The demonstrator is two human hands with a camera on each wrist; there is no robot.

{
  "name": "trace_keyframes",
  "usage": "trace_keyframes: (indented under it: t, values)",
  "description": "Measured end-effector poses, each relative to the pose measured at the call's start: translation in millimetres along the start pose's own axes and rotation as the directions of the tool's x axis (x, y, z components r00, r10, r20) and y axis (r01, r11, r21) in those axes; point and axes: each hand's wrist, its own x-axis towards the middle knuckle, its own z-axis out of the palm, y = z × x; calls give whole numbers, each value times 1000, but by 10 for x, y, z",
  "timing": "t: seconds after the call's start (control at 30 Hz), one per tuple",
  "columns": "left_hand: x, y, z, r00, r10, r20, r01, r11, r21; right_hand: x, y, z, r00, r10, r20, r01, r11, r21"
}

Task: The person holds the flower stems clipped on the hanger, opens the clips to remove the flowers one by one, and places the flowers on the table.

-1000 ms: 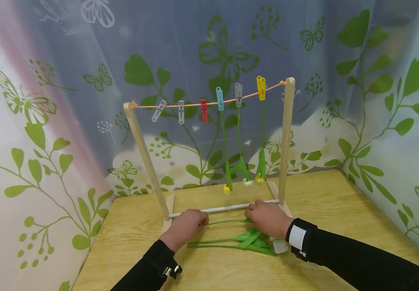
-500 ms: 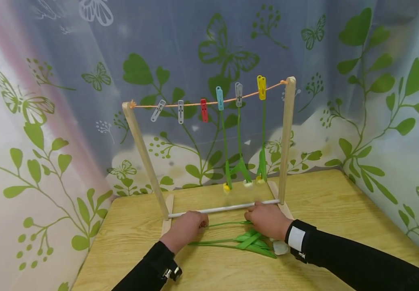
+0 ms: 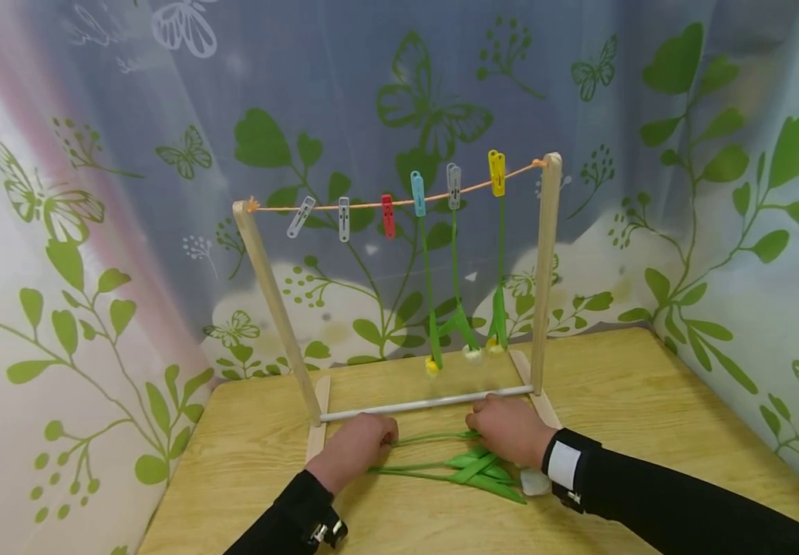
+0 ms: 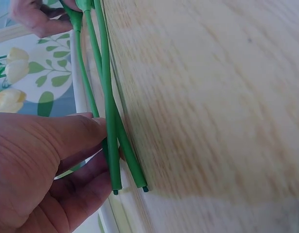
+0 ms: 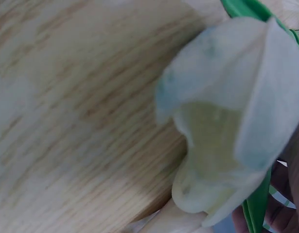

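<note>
My left hand (image 3: 358,449) pinches the stem end of an artificial tulip (image 3: 434,437) lying sideways just in front of the rack's white bar. In the left wrist view its stem (image 4: 84,73) runs behind two others to the thumb and fingers. My right hand (image 3: 513,428) holds the same tulip at its leafy end; the flower there is hidden by the hand. Nearer me two more tulips (image 3: 409,473) lie on the table, stems crossing. A white tulip head (image 3: 535,482) shows below the right wrist, and the right wrist view has a white bloom (image 5: 271,97) close up.
A wooden rack (image 3: 547,270) with a white crossbar (image 3: 434,402) stands behind the hands. Its orange string (image 3: 368,205) carries several clothespins; the blue (image 3: 417,194), a grey (image 3: 453,186) and the yellow (image 3: 497,174) hold hanging tulips. Patterned curtains (image 3: 330,92) surround the wooden table (image 3: 615,385).
The head view has shifted slightly, so everything sits a little lower in it. Both hands keep their hold on the tulip and have barely moved.
</note>
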Motion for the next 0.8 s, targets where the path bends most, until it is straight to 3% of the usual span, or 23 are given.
trace_keyframes:
  t: [0.23, 0.4, 0.63, 0.8]
  values:
    - [-7, 8, -13, 1000, -1, -12, 1, 1000, 4, 13, -5, -19, 1000, 19, -14, -19, 1000, -5]
    - [-15, 16, 2, 998, 20, -53, -18, 999, 42, 9, -14, 1, 998, 58, -13, -58, 998, 32]
    - [-44, 61, 21, 998, -52, -16, 52, 999, -4, 4, -35, 65, 996, 88, 21, -89, 993, 82]
    - [-43, 67, 31, 998, -54, -31, 53, 998, -18, 7, -47, 53, 992, 116, 41, -120, 986, 115]
